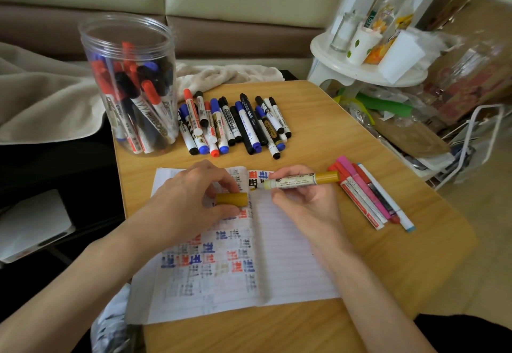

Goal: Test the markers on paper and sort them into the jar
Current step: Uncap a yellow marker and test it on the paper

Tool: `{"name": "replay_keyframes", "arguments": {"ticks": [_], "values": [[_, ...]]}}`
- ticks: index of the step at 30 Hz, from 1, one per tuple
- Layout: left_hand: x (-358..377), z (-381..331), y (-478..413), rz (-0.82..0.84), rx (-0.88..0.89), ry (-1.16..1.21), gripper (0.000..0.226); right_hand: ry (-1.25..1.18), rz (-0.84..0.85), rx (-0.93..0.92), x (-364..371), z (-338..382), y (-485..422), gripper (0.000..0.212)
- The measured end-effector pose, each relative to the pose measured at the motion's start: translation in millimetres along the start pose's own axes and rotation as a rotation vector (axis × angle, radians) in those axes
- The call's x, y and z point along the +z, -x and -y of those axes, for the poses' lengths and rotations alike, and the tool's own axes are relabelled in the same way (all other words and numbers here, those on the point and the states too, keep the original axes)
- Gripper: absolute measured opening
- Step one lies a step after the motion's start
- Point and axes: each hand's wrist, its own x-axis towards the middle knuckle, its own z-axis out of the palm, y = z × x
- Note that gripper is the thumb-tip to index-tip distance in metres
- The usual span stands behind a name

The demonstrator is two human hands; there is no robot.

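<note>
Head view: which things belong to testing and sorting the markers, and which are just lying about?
Job: gold marker, cap, notebook, jar, loose markers.
Lying about: blanket, stool, bottles, paper cup.

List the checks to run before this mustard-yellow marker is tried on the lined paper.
1. Cap off: left hand holds the mustard-yellow cylindrical cap, separate from the marker: ok.
2. Grip: right hand pinches the mustard-yellow marker with white label: ok.
3. Nib over the open lined notebook: ok.
4. Nib touching paper: cannot tell.
5. Writing space: the notebook's right page is mostly blank: ok.
6. Clear plastic jar has no lid on: ok.
</note>
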Motion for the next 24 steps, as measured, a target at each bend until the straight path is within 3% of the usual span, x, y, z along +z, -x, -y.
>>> {"name": "replay_keyframes", "arguments": {"ticks": [7,24], "values": [[-0.6,-0.6,0.6,0.005,0.001,0.005,0.025,0.058,0.05,0.006,0.6,0.2,0.7,0.026],[-1.2,-1.1,-0.1,0.017,-0.007,-0.011,0.026,-0.066,-0.069,0.055,3.7,2.1,-2.0,0.016]]}}
